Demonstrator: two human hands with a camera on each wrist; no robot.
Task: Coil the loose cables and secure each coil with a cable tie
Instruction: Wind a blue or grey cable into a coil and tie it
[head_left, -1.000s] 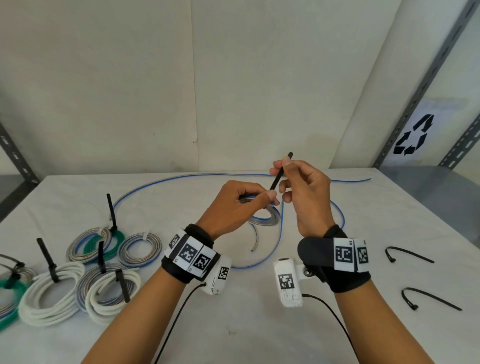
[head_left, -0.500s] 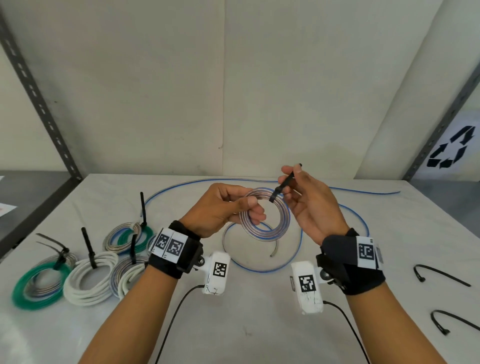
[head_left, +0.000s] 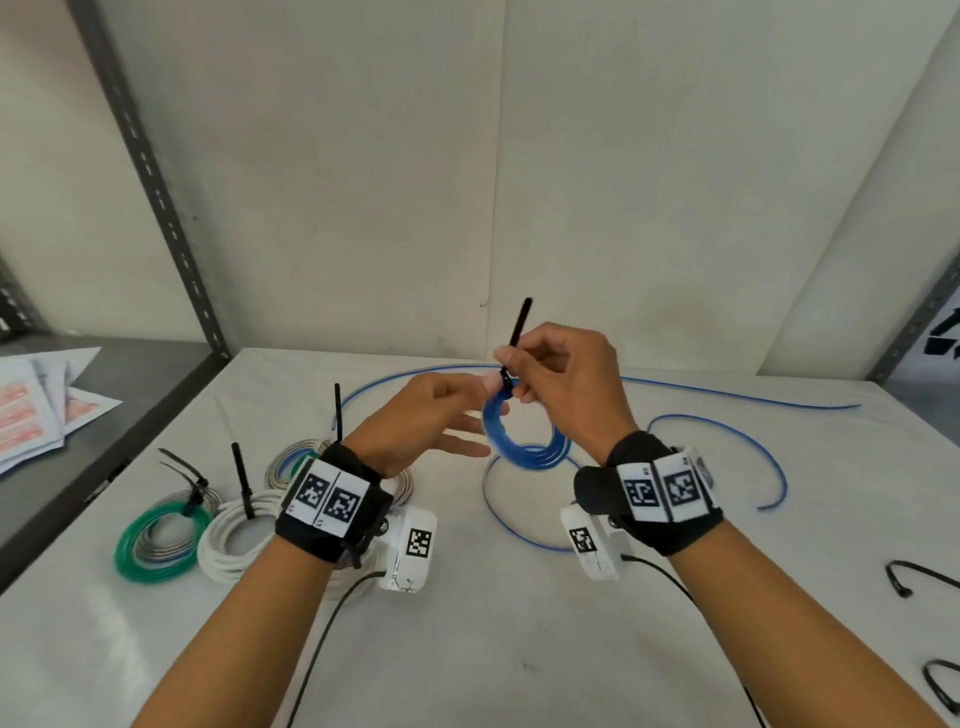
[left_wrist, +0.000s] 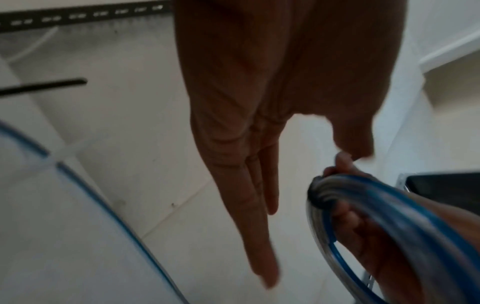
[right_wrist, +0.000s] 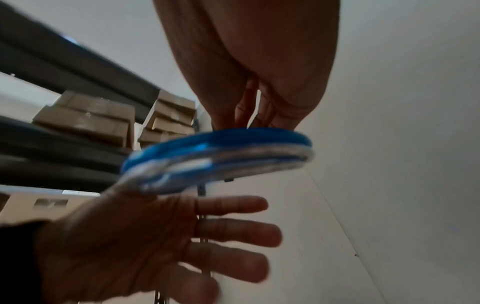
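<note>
A small blue-and-grey cable coil (head_left: 524, 449) hangs in the air above the white table (head_left: 519, 623). A black cable tie (head_left: 519, 327) wraps its top, with the tail sticking up. My right hand (head_left: 514, 371) pinches the tie just above the coil. My left hand (head_left: 470, 415) is beside the coil on its left, fingers straight and spread; its thumb tip is next to the tie's head. In the left wrist view the coil (left_wrist: 363, 205) lies against the right hand's curled fingers (left_wrist: 348, 222). Blurred in the right wrist view, the coil (right_wrist: 221, 152) hangs above the open left palm (right_wrist: 155, 246).
Tied coils lie at the left: a green one (head_left: 132, 545), a white one (head_left: 218, 551), a grey one (head_left: 283, 460). A long loose blue cable (head_left: 727, 397) curves over the far table. Spare black ties (head_left: 914, 574) lie at the right. Papers (head_left: 41, 405) sit on a grey side shelf.
My left hand has let go of the coil and straightened its fingers. The right hand has lifted, with more tie tail showing above it. The coil now hangs blue side out.
</note>
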